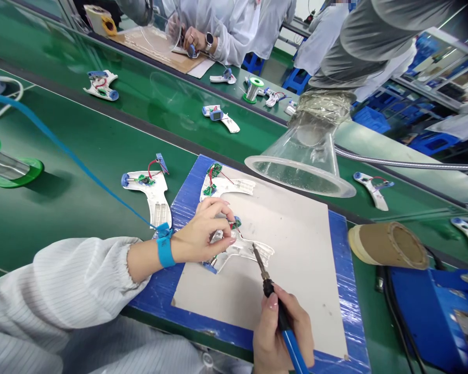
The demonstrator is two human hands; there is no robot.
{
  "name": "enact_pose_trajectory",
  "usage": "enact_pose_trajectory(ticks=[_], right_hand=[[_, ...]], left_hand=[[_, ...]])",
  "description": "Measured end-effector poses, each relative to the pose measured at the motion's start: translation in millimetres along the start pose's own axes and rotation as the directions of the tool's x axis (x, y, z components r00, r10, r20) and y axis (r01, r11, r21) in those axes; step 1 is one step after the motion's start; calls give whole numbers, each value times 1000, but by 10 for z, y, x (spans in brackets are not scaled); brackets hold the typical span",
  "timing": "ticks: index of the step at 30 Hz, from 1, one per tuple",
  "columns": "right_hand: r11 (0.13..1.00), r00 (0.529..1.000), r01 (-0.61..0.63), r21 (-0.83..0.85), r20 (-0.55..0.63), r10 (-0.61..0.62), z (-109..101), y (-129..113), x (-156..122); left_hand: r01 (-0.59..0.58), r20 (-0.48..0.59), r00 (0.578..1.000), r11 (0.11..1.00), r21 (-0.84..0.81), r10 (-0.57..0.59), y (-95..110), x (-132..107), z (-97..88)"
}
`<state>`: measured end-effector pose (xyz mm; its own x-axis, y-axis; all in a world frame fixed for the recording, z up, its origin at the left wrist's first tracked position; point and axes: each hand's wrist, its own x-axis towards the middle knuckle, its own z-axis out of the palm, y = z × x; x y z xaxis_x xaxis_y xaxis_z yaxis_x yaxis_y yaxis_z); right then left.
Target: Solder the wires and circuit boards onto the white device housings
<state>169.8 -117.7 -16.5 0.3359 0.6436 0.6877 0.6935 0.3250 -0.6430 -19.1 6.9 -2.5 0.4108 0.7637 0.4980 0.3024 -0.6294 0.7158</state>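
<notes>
My right hand [283,332] grips a soldering iron [288,340] with a black and blue handle, its tip by the narrow end of a white half shell [244,249]. My left hand [206,228], wearing a blue wrist strap [165,248], is over the wide end of that shell. Its thumb and fingers close about a small green circuit board [236,223], partly hidden by the fingers. Another white half shell [228,188] with green boards and red wires lies just behind, on the pale sheet. A third wired shell [150,192] lies left of the blue board.
A blue board [349,291] lies under the pale sheet [296,249]. Above hangs a clear fume hood [308,156]. Solder spools [13,169], a cardboard roll [390,244] and a blue station [432,311] stand around. Behind, a conveyor [171,111] carries shells; a co-worker's hands [195,39] work beyond.
</notes>
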Motion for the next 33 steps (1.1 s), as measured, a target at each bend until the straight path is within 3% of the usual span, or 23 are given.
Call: enact_pose_trajectory(ticks=[17,29,33], right_hand=[[997,998,-55,-50,-15,54,23,-59,16],[998,998,-25,-63,50,28,-15,-6,-27],[987,991,-134,-94,-39,130,27,-96,-24]], left_hand=[[-12,14,1000,999,51,11,19,16,-14],[-53,36,998,994,92,49,22,-4,-8],[-61,-22,998,995,77,63,-3,16,-30]])
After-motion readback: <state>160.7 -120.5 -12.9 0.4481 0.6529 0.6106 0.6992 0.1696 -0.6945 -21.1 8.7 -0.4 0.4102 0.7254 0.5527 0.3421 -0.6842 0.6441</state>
